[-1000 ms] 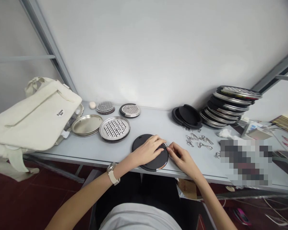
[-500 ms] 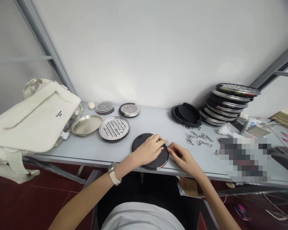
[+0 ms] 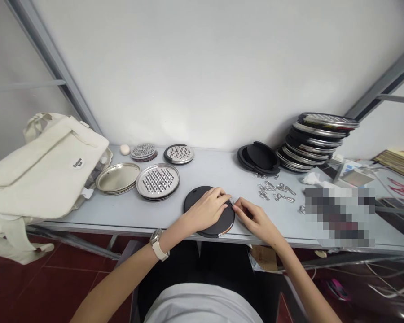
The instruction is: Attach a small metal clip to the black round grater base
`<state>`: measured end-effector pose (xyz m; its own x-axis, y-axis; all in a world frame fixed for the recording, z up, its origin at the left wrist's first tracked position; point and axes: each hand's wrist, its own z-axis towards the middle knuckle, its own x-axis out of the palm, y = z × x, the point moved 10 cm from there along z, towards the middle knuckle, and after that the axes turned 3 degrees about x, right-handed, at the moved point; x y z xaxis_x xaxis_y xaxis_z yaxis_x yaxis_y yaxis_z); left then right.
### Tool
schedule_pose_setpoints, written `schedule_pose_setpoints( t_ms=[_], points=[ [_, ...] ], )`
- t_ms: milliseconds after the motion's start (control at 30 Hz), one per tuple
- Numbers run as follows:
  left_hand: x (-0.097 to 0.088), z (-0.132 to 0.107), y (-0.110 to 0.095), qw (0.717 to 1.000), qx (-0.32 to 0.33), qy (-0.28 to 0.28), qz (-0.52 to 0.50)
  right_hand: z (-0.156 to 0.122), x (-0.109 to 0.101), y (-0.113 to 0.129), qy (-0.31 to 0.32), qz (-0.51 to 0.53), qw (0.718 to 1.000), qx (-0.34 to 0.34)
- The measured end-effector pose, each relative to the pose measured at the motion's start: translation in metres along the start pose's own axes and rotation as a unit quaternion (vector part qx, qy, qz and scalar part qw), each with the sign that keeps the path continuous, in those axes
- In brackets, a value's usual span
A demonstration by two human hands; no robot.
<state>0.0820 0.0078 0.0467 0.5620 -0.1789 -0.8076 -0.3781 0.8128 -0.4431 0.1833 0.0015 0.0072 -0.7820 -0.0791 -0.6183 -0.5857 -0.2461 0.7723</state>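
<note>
A round black plastic disc [image 3: 225, 220] with a thin metallic edge lies at the table's front edge. My left hand [image 3: 210, 206] rests across it, the thumb side low on the disc and the fingertips at its right rim, holding it down. Close by, my right hand [image 3: 253, 217] pinches at that same rim with thumb and forefinger. Between the fingertips of both hands shows a bit of a small silvery wire clip [image 3: 231, 201]; most of it is hidden. Loose wire clips [image 3: 269, 186] of similar look lie to the right.
Round graters [image 3: 157, 181] and metal discs [image 3: 117, 177] lie to the left, beside a white bag [image 3: 50, 166]. Black round rims [image 3: 263, 158] and a tall stack of graters [image 3: 318, 142] stand at the back right. A pixelated patch covers something at the right.
The view has shifted slightly. Both hands stay at the disc's right rim, with only small finger movement.
</note>
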Motion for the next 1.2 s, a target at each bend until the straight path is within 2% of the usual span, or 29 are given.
schedule_pose_setpoints(
  t_ms=[200,767,1000,1200],
  points=[
    [0.0000,0.0001,-0.0006,1.000,0.004,0.001,0.008,-0.0003,-0.0029,0.0011,-0.022,0.013,1.000,-0.005],
    [0.0021,0.0006,0.0007,1.000,0.005,-0.001,-0.008,-0.0002,-0.0028,-0.0029,-0.033,-0.013,0.999,0.000],
    [0.0017,0.0012,-0.0064,0.999,0.026,0.019,0.014,-0.0007,0.0004,-0.0012,-0.015,-0.037,0.999,-0.001],
    [0.0030,0.0016,-0.0056,0.999,0.021,0.026,0.026,-0.0006,-0.0023,-0.0018,-0.030,-0.037,0.999,0.005]
  ],
)
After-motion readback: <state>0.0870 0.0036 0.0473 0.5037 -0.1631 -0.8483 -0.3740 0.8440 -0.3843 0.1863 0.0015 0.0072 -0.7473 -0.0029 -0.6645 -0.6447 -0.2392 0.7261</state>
